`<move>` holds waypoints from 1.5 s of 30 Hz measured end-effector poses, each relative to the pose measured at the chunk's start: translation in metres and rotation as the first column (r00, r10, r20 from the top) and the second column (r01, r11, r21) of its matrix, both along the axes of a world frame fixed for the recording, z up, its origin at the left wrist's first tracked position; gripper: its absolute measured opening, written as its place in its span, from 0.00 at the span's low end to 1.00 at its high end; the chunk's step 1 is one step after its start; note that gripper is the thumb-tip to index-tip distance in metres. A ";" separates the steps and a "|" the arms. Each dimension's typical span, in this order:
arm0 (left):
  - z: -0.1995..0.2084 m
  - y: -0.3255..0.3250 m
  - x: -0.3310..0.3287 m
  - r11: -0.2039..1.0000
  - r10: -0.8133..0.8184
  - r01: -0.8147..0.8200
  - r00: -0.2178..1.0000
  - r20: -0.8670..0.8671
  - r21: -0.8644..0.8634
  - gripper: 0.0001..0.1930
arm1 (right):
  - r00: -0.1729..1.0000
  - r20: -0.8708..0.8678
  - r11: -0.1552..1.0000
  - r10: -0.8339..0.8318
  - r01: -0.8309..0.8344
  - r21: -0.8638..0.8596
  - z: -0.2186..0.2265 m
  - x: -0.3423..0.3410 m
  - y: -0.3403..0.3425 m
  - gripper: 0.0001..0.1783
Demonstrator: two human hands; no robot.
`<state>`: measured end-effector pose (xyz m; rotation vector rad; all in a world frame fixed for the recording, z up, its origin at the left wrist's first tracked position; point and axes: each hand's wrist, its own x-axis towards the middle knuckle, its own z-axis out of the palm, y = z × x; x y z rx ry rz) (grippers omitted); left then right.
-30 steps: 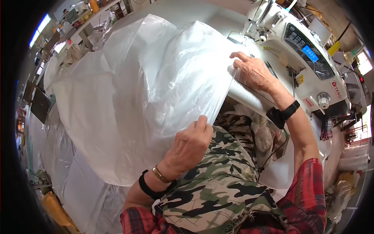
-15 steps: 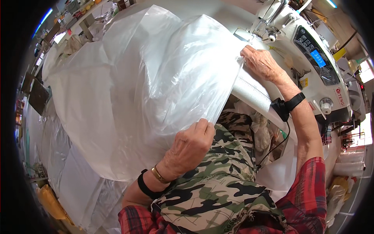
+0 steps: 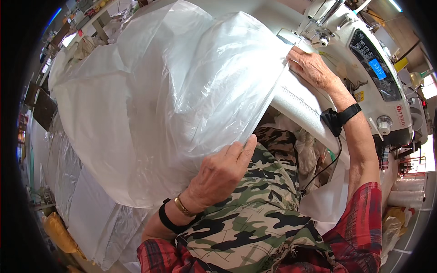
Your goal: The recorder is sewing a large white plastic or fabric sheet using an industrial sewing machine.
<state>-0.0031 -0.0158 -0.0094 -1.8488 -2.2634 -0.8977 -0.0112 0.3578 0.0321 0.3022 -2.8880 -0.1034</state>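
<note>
A large sheet of white translucent plastic, perhaps a bag or film over white cloth, spreads in front of me, with a straight edge on its right side. Close to the sewing head, my right hand pinches the far end of that edge, fingers closed on it. Lower down, my left hand lies along the sheet's near corner with fingers stretched and the thumb apart. The white sewing machine stands at the right, its needle area partly hidden behind metal parts and the sheet.
A white machine bed with a ruler scale runs beneath my right forearm. The machine carries a dark control panel with a lit screen. Camouflage cloth covers my lap. More plastic sheeting hangs at the left, and an orange-yellow bundle lies below.
My right hand has moved slightly up and right with the sheet's edge, toward the sewing head. My left hand's pinch has loosened, its fingers straightening along the sheet.
</note>
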 end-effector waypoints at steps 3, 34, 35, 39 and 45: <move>-0.003 0.001 -0.001 1.000 0.010 -0.010 1.000 -0.002 0.025 0.28 | 1.000 0.013 1.000 0.009 -0.009 -0.016 -0.001 -0.002 0.002 0.05; -0.013 0.060 0.002 0.989 -0.132 0.141 0.978 0.162 -0.046 0.13 | 0.858 -0.118 0.846 -0.499 0.454 -0.280 -0.045 0.026 -0.038 0.22; -0.012 0.062 0.001 0.994 -0.102 0.110 0.977 0.188 -0.029 0.14 | 0.864 -0.074 0.841 -0.497 0.460 -0.285 -0.046 0.027 -0.037 0.24; -0.007 0.075 -0.018 0.997 -0.077 0.077 0.988 0.134 0.002 0.12 | 0.868 0.048 0.808 -0.494 0.479 -0.344 -0.036 0.027 -0.043 0.27; 0.006 0.125 -0.053 0.998 -0.058 0.058 0.998 -0.012 0.011 0.01 | 0.888 0.099 0.811 -0.449 0.452 -0.370 -0.042 0.029 -0.037 0.38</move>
